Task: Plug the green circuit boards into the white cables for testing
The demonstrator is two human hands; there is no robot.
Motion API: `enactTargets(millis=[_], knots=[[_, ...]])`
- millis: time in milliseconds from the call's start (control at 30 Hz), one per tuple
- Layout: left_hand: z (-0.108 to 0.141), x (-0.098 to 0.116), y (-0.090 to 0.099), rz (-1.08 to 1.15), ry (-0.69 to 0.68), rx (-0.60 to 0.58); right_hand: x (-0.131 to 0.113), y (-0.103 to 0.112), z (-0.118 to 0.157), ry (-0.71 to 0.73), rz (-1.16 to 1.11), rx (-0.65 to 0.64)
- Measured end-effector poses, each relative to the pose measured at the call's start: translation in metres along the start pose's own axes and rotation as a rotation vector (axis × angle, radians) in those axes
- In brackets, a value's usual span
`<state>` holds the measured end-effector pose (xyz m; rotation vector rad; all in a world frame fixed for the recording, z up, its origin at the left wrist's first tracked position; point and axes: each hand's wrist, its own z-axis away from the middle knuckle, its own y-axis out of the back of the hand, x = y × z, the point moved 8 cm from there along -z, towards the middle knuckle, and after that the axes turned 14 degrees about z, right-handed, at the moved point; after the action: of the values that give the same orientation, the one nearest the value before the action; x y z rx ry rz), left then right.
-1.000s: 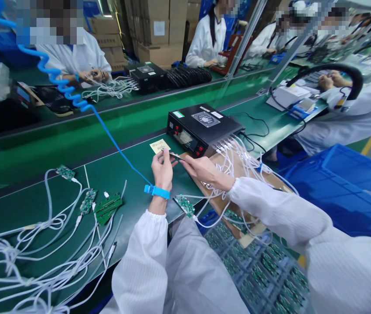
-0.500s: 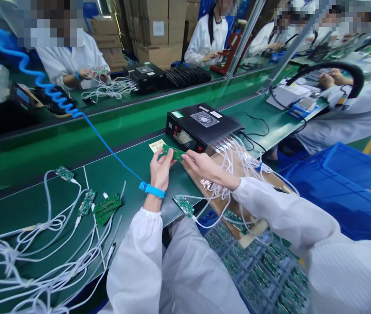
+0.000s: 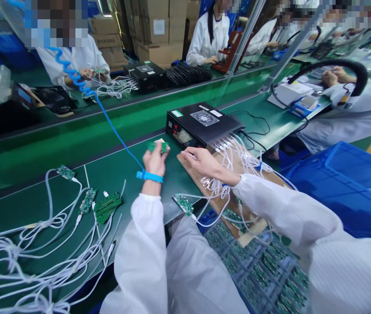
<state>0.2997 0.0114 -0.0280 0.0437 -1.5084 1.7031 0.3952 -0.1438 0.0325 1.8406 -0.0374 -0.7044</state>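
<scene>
My left hand [image 3: 154, 162], wearing a blue wrist strap [image 3: 149, 176], grips a green circuit board [image 3: 158, 146] by its middle, above the green bench. To its right, my right hand [image 3: 201, 162] is closed in a pinch, with a small white cable plug [image 3: 190, 154] partly showing between the fingertips. The two hands are apart. Behind them stands a black test box [image 3: 205, 122] with white cables [image 3: 227, 161] running from its front side. Another circuit board [image 3: 183, 204], joined to a white cable, lies at the bench edge below my hands.
At left, white cables [image 3: 11, 257] spread over the bench beside stacked green boards [image 3: 107, 207] and two cabled boards. A divided tray of boards [image 3: 253, 270] sits low by my legs. A blue bin [image 3: 345, 187] stands right. Co-workers sit across and at right.
My left hand has moved left and slightly up with the circuit board, away from my right hand. My right hand, almost in place, no longer touches the board.
</scene>
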Motion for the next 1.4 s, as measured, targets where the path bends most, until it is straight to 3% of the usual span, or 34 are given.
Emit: enactTargets(millis=[33,100,200,267,367,467,533,633,767,933,1000,1200,1400], knots=[[-0.003,0.014,0.006,0.025,-0.069,0.056,0.004,0.005,0.002,-0.01,-0.019,0.017],[-0.003,0.034,0.006,0.028,-0.13,0.023,0.013,0.011,0.007,-0.033,-0.024,0.03],[0.014,0.026,-0.012,-0.014,0.046,-0.155,0.015,0.002,0.01,0.027,0.052,-0.077],[0.032,0.014,-0.021,-0.019,0.164,-0.203,0.002,-0.008,0.014,0.158,0.153,-0.142],[0.054,0.007,-0.021,-0.037,0.253,-0.184,-0.029,-0.011,0.031,0.323,0.377,-0.06],[0.071,0.007,-0.015,-0.127,0.307,-0.221,-0.062,-0.019,0.056,0.371,0.593,-0.029],[0.082,0.007,-0.01,-0.226,0.327,-0.282,-0.078,-0.035,0.07,0.381,0.698,-0.125],[0.094,0.003,0.001,-0.422,0.332,-0.352,-0.084,-0.058,0.081,0.345,0.757,-0.314],[0.101,-0.001,0.017,-0.622,0.292,-0.398,-0.068,-0.061,0.08,0.227,0.474,-0.499],[0.119,-0.028,0.023,-0.721,0.361,-0.582,-0.041,-0.033,0.073,-0.053,-0.261,-0.474],[0.128,-0.041,0.02,-0.666,0.383,-0.66,-0.034,-0.029,0.071,-0.102,-0.433,-0.446],[0.129,-0.044,0.014,-0.68,0.122,-0.655,-0.023,-0.034,0.067,-0.176,-0.591,-0.438],[0.13,-0.041,0.007,-0.729,-0.007,-0.685,-0.02,-0.034,0.067,-0.203,-0.703,-0.504]])
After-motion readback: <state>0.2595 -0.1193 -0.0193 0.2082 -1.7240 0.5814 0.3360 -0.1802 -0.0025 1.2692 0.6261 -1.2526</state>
